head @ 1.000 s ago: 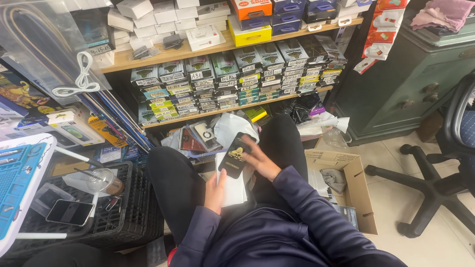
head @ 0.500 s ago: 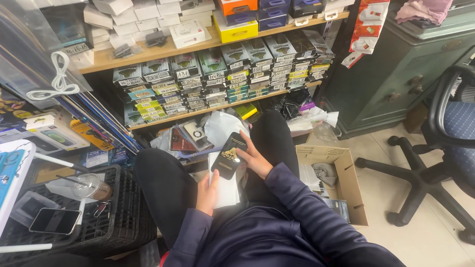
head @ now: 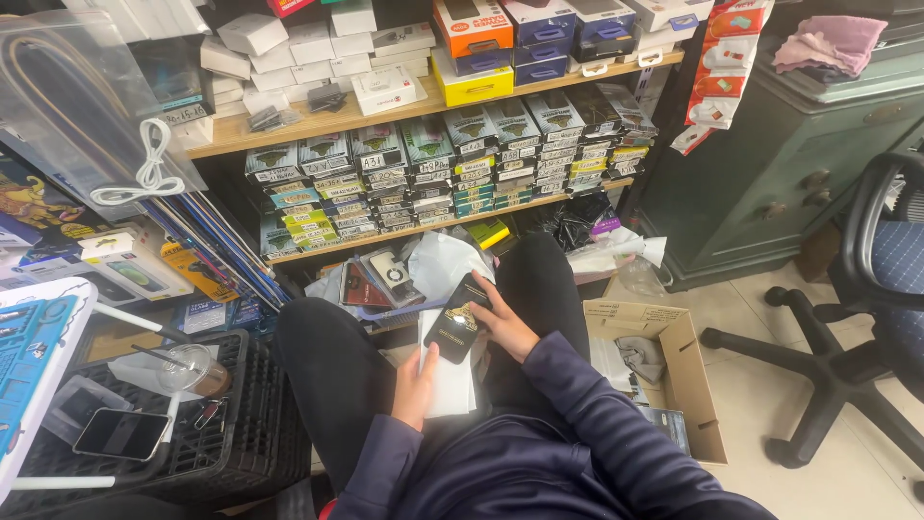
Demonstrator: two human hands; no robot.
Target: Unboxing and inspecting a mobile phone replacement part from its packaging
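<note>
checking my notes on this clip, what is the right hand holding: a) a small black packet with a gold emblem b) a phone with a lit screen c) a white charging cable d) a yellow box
a: the right hand grips a small black packet with a gold emblem over the lap, while the left hand rests on white packets beneath it.

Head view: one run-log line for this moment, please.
left hand: on white packet | right hand: holding black flat box | seated, facing shelves
</note>
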